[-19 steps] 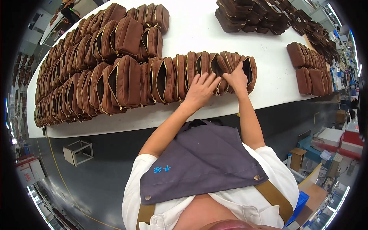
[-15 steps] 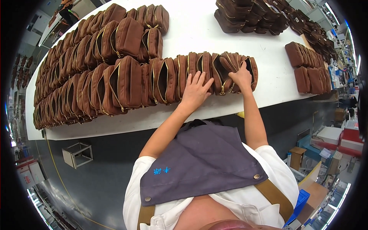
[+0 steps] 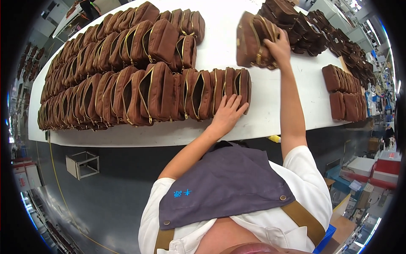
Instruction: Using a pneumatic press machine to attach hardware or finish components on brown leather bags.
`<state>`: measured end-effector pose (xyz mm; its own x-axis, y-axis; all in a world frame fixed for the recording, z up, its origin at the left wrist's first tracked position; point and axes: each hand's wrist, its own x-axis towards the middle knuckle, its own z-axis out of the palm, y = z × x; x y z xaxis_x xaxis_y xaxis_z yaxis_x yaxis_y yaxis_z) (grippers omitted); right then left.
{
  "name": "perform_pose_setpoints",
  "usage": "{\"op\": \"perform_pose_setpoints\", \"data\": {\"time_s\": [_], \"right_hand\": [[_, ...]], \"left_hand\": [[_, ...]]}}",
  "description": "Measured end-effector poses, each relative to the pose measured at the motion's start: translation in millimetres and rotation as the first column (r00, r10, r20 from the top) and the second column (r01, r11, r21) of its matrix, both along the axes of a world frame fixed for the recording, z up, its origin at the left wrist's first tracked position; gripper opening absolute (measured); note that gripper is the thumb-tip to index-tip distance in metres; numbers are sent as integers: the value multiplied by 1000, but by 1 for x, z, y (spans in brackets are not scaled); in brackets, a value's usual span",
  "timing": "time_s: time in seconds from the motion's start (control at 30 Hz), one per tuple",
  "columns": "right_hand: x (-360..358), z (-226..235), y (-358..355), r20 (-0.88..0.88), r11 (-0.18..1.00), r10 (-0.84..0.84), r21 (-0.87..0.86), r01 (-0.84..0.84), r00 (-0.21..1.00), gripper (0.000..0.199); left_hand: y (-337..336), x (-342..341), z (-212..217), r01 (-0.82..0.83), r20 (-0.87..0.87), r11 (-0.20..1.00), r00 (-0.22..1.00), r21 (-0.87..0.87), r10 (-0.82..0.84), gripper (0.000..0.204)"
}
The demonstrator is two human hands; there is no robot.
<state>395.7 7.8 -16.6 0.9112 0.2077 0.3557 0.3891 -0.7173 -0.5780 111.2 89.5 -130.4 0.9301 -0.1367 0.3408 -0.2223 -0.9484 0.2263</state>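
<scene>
Lifted clear of the row since half a second ago, a brown pouch [image 3: 253, 40] now hangs above the white table [image 3: 270, 106], gripped from its right side by the right hand [image 3: 280, 47], whose fingers clench around the fabric body. That hand was pressed against the row's end in the earlier frame; its arm now stretches far over the tabletop. The left hand [image 3: 226, 114] stays flat and open, fingers spread, against the last pouch in the front row [image 3: 144, 99], holding nothing.

Soft brown fabric, boxy and rounded at the corners, makes up every pouch, each edged with a gold zip. Those in the front row stand on edge, packed side by side, many with zips open and dark interiors showing; whether anything lies inside cannot be told. A second row [image 3: 127, 38] stands behind. Darker, flatter pouches sit piled in a stack [image 3: 313, 29] at the far right, and more flat ones [image 3: 342, 91] lie near the table's right edge. A grey apron [image 3: 228, 186] with tan straps covers the person's white shirt.
</scene>
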Motion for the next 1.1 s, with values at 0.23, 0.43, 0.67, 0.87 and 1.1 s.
{"op": "perform_pose_setpoints", "data": {"time_s": [0.23,0.43,0.67,0.87,1.1], "right_hand": [[-32,-49,134,-189,997,79,-12,-83,979,84],[-44,-115,153,-400,936,173,-217,-276,900,90],[-18,-112,94,330,999,-43,37,33,943,63],[-15,-141,80,-247,969,198,-98,-228,949,64],[-102,-99,150,-134,731,503,-461,-503,854,58]], "left_hand": [[21,-24,31,12,45,974,999,-227,-2,38],[66,-38,50,-156,88,961,980,-228,180,41],[87,-48,51,-252,74,951,960,-177,268,43],[67,-49,-3,-420,-18,901,907,-106,421,60],[49,-56,-20,-467,-74,880,884,-87,462,82]]}}
